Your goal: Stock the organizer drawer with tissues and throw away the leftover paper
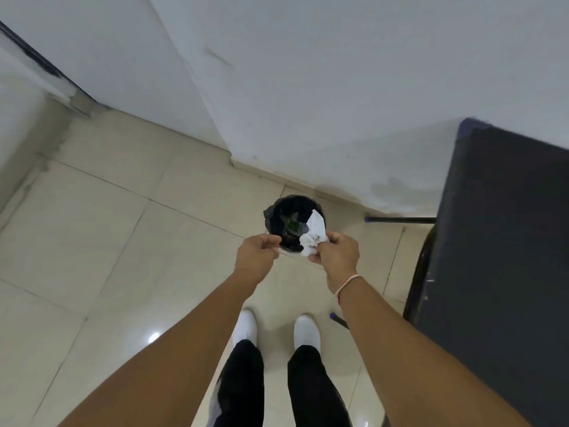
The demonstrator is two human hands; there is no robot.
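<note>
We see open tiled floor [92, 241] left of the black-lined bin [281, 223], so our hands can pass there. The wall [338, 103] stands close behind it, and a dark counter [498, 241] with metal legs [400, 220] crowds the right.

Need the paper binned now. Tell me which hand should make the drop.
Right. The right hand already pinches the crumpled white paper directly above the open black bin. The left hand is loosely curled beside it and appears to hold nothing.
</note>
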